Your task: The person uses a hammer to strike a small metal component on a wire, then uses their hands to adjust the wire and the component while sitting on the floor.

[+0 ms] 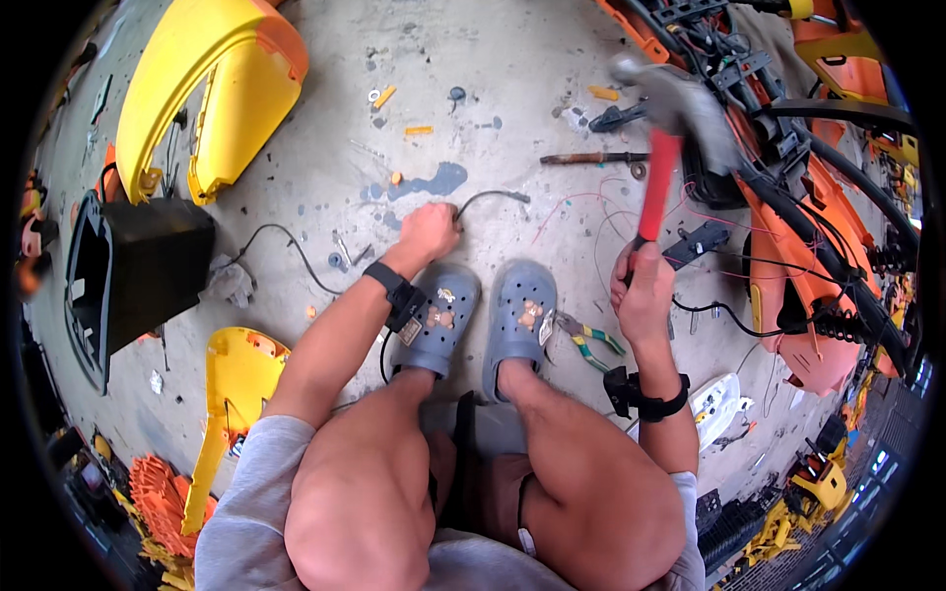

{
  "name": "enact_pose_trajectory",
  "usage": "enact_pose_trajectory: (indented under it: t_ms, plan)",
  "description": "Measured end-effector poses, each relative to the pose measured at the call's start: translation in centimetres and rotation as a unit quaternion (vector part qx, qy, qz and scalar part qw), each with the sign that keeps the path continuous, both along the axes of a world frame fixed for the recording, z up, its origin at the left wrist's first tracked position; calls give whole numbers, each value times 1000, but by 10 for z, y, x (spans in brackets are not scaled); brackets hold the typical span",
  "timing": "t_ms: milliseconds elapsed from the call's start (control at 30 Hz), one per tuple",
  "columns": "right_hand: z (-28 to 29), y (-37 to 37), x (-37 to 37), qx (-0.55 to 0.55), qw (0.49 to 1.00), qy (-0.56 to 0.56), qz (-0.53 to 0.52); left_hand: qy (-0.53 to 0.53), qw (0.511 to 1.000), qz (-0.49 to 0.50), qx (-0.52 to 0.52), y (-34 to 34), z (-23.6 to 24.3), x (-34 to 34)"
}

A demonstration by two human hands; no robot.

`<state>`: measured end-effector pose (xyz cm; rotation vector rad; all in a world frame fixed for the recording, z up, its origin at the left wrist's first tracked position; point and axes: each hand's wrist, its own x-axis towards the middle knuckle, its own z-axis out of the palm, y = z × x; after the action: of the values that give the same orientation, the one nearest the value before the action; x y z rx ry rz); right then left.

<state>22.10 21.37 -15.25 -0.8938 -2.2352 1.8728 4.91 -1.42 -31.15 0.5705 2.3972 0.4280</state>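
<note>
My right hand (642, 286) is wrapped round the black grip of a hammer (658, 187) with a red handle. The hammer is raised, and its grey metal head is smeared by motion at the upper right. Low over the floor, in front of my left clog, my left hand (430, 234) is closed on a dark cable (493, 194). A short end of the cable curves out to the right of my fingers. Whether the longer dark cable on the left is the same one, I cannot tell.
Beside my right clog lie pliers (589, 337) with green and yellow handles. A screwdriver-like rod (595, 158) is farther ahead. Yellow panels (222, 98) and a black bin (148, 266) stand left; an orange machine frame (813, 256) with loose wires is on the right.
</note>
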Motion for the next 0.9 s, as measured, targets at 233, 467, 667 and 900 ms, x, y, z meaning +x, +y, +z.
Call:
enact_pose_trajectory:
  t_ms: [233,467,667,900]
  plan:
    - [-98,-10,24,215,939,-244,113,8,1000,-6,13,-3,-11,-1]
    - [-33,-13,20,9,995,-100,-8,12,1000,8,16,4,-2,4]
    - [-132,-8,58,345,927,-109,101,47,997,-1,55,-7,-26,4]
    - [-23,-13,14,-82,994,66,-17,18,999,14,23,-2,-9,6]
